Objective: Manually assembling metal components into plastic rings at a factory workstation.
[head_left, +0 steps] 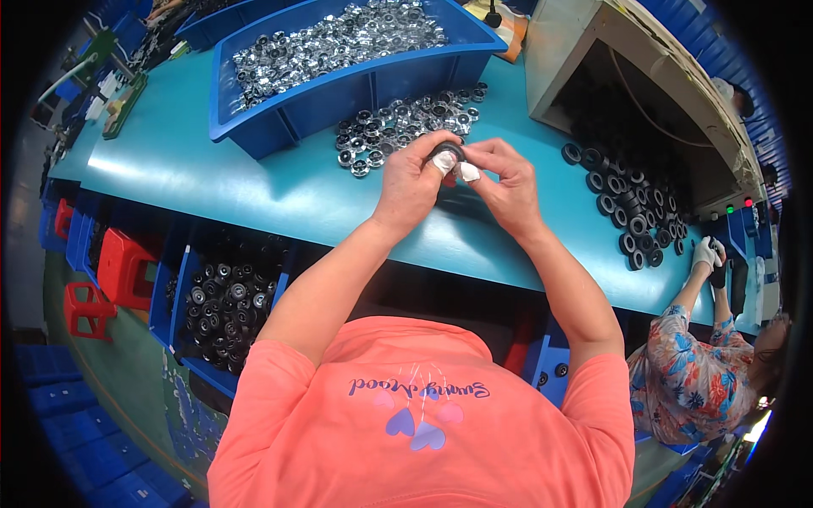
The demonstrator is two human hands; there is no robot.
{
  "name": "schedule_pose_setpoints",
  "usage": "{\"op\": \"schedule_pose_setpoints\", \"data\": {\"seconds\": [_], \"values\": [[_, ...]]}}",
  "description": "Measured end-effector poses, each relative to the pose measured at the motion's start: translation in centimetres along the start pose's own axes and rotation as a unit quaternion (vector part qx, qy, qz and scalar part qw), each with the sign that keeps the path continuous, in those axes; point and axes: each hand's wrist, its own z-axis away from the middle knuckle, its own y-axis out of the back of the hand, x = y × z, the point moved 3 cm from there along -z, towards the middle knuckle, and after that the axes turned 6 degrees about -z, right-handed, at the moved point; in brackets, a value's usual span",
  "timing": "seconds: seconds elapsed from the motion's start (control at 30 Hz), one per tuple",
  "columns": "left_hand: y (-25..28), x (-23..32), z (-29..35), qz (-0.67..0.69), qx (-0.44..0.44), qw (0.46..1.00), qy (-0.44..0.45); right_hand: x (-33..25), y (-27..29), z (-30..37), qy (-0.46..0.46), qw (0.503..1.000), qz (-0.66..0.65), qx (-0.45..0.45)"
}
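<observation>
Open passage was offered across the bare tabletop [203, 182] beside the left hand [408, 182]; forward, the way was blocked by transparent hubs [398, 129] and the blue bin [334, 108], rightward by black rings [631, 203] and the beige housing [555, 59].

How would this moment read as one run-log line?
left hand: holds black ring; right hand: at same ring; ahead: clear wheels, blue bin; right: loose black rings
</observation>
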Motion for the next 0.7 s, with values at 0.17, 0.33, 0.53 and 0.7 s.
{"op": "schedule_pose_setpoints", "data": {"seconds": [0.17,0.33,0.53,0.7], "values": [[0.0,-0.4,-0.5,0.004,-0.023,0.999,0.036,2.9,0.3,0.0,-0.132,0.987,-0.086,0.015],[0.1,0.1,-0.4,-0.057,-0.031,0.997,0.040,3.0,0.4,-0.2,-0.137,0.982,-0.129,0.002],[0.4,0.9,-0.3,-0.118,0.008,0.992,0.034,1.9,-0.2,0.4,-0.097,0.992,-0.083,-0.012],[0.3,0.1,-0.6,-0.143,0.008,0.989,0.026,2.4,-0.4,0.2,-0.157,0.984,-0.086,-0.003]]}}
